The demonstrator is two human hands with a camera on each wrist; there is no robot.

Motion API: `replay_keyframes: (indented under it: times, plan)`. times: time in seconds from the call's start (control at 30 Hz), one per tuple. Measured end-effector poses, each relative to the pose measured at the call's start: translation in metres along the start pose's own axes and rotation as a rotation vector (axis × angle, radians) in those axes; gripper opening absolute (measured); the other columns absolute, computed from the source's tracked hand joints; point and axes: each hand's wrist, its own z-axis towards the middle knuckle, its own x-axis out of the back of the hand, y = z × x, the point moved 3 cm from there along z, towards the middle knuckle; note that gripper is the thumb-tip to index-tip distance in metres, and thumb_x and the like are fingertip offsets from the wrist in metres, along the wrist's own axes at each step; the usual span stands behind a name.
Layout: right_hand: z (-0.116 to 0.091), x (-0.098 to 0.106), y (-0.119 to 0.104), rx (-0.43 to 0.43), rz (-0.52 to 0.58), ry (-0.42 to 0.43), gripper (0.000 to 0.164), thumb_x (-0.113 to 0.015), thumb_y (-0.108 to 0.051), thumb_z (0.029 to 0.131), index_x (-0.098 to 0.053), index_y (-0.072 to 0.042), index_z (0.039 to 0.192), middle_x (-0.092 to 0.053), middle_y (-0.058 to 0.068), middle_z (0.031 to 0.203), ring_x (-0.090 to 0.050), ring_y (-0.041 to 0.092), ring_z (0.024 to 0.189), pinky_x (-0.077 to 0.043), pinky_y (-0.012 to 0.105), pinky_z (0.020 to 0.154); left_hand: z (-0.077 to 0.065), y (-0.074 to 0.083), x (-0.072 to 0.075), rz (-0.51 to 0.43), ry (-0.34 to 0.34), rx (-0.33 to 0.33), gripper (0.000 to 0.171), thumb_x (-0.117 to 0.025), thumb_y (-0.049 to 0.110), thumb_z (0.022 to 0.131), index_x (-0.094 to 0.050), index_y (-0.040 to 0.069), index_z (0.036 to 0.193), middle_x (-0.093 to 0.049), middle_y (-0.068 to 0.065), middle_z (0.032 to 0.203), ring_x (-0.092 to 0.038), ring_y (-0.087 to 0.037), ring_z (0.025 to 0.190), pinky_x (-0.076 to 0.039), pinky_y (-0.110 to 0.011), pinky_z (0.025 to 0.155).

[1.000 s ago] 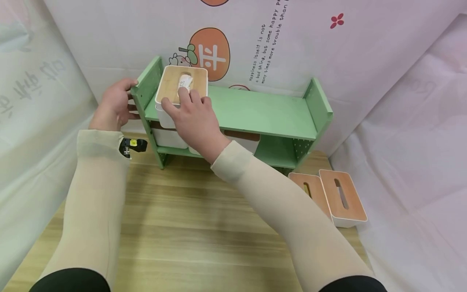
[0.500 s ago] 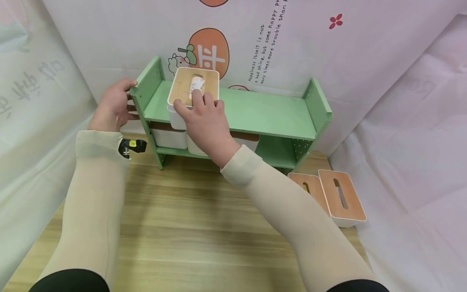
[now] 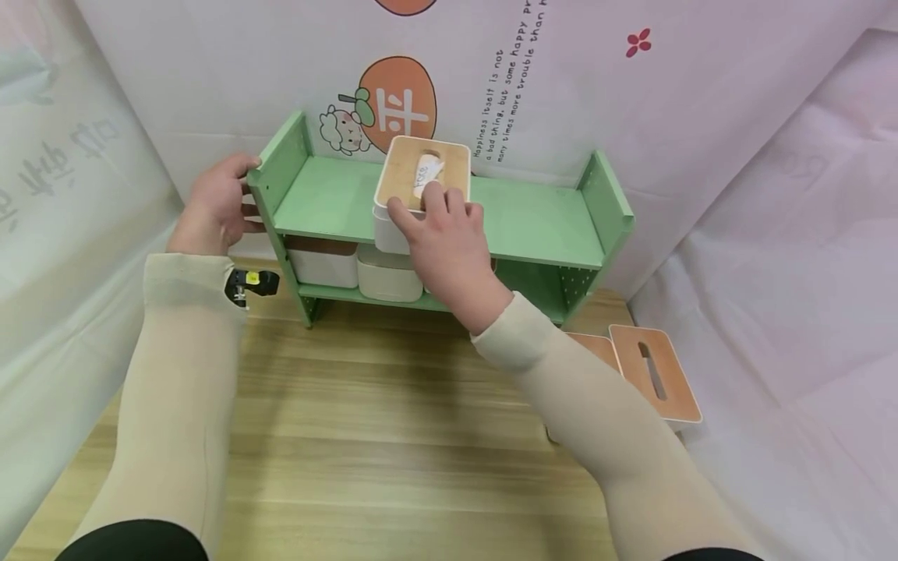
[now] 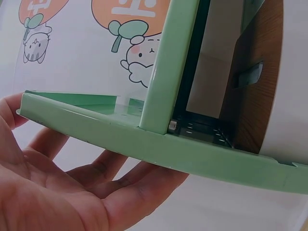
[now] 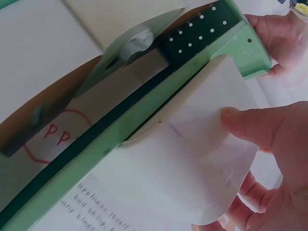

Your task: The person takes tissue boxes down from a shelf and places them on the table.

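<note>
My right hand (image 3: 452,253) grips a white tissue box (image 3: 396,175) with a wooden lid at its front edge, over the green shelf rack's upper board (image 3: 540,222). A handwritten paper (image 3: 425,173) pokes out of the lid slot. In the right wrist view the thumb (image 5: 250,122) presses the box's white wall; whether the base touches the board I cannot tell. My left hand (image 3: 217,202) holds the rack's left side panel (image 3: 277,167), thumb at the front corner. In the left wrist view its fingers (image 4: 144,190) lie along the panel's outer face.
On the lower board stand a white box (image 3: 324,265) and a cream box (image 3: 389,279); another behind my right wrist is mostly hidden. Two wooden-lidded boxes sit on the floor at the right, one lid (image 3: 655,362) in full view. Printed cloth (image 3: 568,93) hangs behind the rack.
My right hand has moved the tissue box rightward along the upper board, from the left panel to about mid-left. The left hand has stayed on the side panel.
</note>
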Motion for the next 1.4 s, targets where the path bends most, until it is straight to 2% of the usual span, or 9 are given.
replay_keyframes:
  times: [0.23, 0.37, 0.57, 0.73, 0.97, 1.27, 1.4]
  plan:
    - [-0.017, 0.000, 0.028, -0.048, 0.016, 0.018, 0.044, -0.049, -0.006, 0.099, -0.046, -0.030, 0.136, -0.040, 0.015, 0.114, -0.039, 0.035, 0.098, -0.039, 0.047, 0.075, 0.000, 0.001, 0.000, 0.004, -0.005, -0.001, 0.029, -0.054, 0.043, 0.102, -0.052, 0.016, 0.113, -0.046, -0.005, 0.120, -0.057, -0.026, 0.101, -0.050, -0.045, 0.080]
    - [-0.026, -0.001, 0.041, -0.068, 0.027, 0.023, 0.042, -0.047, -0.004, 0.099, -0.047, -0.028, 0.134, -0.040, 0.015, 0.112, -0.038, 0.036, 0.097, -0.038, 0.049, 0.076, -0.001, 0.001, 0.000, 0.013, -0.002, -0.001, 0.029, -0.053, 0.043, 0.102, -0.052, 0.015, 0.112, -0.046, -0.005, 0.119, -0.058, -0.025, 0.097, -0.051, -0.044, 0.077]
    - [-0.037, 0.000, 0.057, -0.085, 0.041, 0.042, 0.042, -0.047, -0.002, 0.098, -0.049, -0.027, 0.132, -0.040, 0.014, 0.109, -0.038, 0.035, 0.094, -0.037, 0.049, 0.074, -0.001, 0.000, 0.000, 0.023, 0.001, -0.001, 0.030, -0.053, 0.043, 0.102, -0.052, 0.015, 0.112, -0.046, -0.005, 0.120, -0.057, -0.026, 0.099, -0.050, -0.045, 0.080]
    - [-0.048, 0.000, 0.072, -0.101, 0.045, 0.078, 0.043, -0.047, 0.000, 0.096, -0.051, -0.026, 0.130, -0.041, 0.015, 0.107, -0.038, 0.036, 0.091, -0.037, 0.049, 0.071, -0.001, 0.000, -0.001, 0.029, 0.001, -0.004, 0.030, -0.053, 0.043, 0.102, -0.053, 0.015, 0.113, -0.046, -0.005, 0.119, -0.058, -0.026, 0.098, -0.050, -0.045, 0.079]
    - [-0.062, 0.000, 0.090, -0.107, 0.056, 0.149, 0.046, -0.049, 0.003, 0.090, -0.055, -0.023, 0.127, -0.044, 0.017, 0.104, -0.040, 0.039, 0.088, -0.036, 0.050, 0.065, -0.001, -0.001, 0.000, 0.022, -0.003, -0.011, 0.029, -0.052, 0.042, 0.103, -0.052, 0.015, 0.113, -0.046, -0.006, 0.120, -0.059, -0.026, 0.097, -0.048, -0.047, 0.083]
    - [-0.074, 0.000, 0.113, -0.161, 0.089, 0.101, 0.044, -0.060, -0.004, 0.092, -0.052, -0.026, 0.130, -0.043, 0.018, 0.108, -0.039, 0.042, 0.093, -0.036, 0.052, 0.070, -0.002, -0.001, 0.000, 0.013, 0.001, -0.008, 0.028, -0.052, 0.042, 0.103, -0.052, 0.015, 0.112, -0.046, -0.006, 0.120, -0.059, -0.026, 0.096, -0.052, -0.042, 0.077]
    - [-0.078, 0.000, 0.121, -0.172, 0.097, 0.113, 0.046, -0.065, -0.005, 0.091, -0.053, -0.026, 0.130, -0.042, 0.018, 0.109, -0.038, 0.043, 0.095, -0.036, 0.052, 0.070, -0.002, 0.000, 0.000, 0.013, -0.001, -0.007, 0.028, -0.052, 0.042, 0.103, -0.052, 0.016, 0.112, -0.046, -0.006, 0.120, -0.059, -0.026, 0.095, -0.052, -0.042, 0.076]
